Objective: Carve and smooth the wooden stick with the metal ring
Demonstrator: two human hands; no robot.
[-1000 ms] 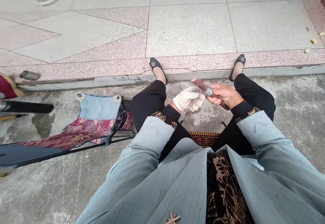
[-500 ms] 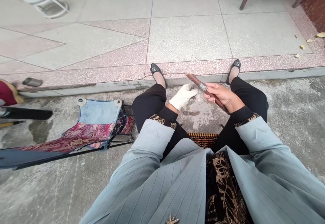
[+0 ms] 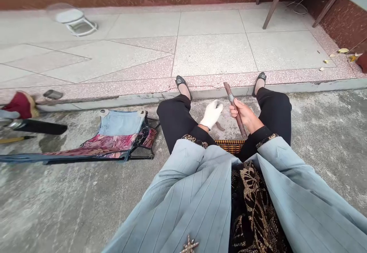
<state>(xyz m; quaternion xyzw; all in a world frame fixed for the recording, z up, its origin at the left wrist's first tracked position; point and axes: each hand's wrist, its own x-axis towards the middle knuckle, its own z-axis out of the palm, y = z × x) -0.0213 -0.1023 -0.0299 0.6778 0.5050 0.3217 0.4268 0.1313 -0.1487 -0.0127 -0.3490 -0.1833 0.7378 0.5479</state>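
Note:
My right hand [image 3: 245, 115] is wrapped around a reddish-brown stick [image 3: 239, 124], held tilted in front of my knees with its upper end leaning left. A band of silvery wire [image 3: 231, 97] is wound around the stick just above my fingers. To the left of the stick is my left hand [image 3: 212, 113] in a white glove, its fingers curled into a pinch. Whatever lies between those fingertips is too small to make out. Below the hands, a curved brown piece [image 3: 220, 126] lies on the concrete, partly hidden by the glove.
A woven wicker edge [image 3: 229, 145] shows between my thighs. At left stand a low folding chair with patterned fabric [image 3: 114, 140], a black cylinder [image 3: 40, 126] and a metal cup [image 3: 53, 94]. A tiled step [image 3: 212, 54] runs ahead, with a white stool [image 3: 76, 21] on it.
The view has tilted up, showing more wall. The stick has turned more upright in my right hand. My gloved left hand has moved slightly away from it.

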